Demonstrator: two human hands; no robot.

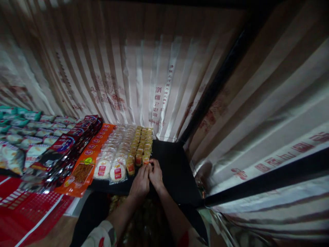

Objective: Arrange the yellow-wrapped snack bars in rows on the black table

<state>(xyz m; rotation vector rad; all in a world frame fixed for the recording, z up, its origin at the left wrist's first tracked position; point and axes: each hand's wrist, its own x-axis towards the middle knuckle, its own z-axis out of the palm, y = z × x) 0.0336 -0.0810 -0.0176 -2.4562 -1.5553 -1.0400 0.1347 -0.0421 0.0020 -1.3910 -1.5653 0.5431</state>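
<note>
Wht pkts [120, 156] betw yellow pkts [139, 152] & orange pack [93, 146], red basket [23, 212] lower L

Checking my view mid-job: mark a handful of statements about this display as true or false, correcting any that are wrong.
1. The left hand and right hand are close together at the near end of the small yellow packets. True.
2. The orange snack bag lies between the round white crackers and the yellow packets. False: the orange snack bag lies left of the round white crackers.
3. A red perforated basket shows at the lower left. True.
4. The pleated curtain is plain. False: the pleated curtain carries printed characters and flowers.
5. The display surface is white. False: the display surface is black.
</note>
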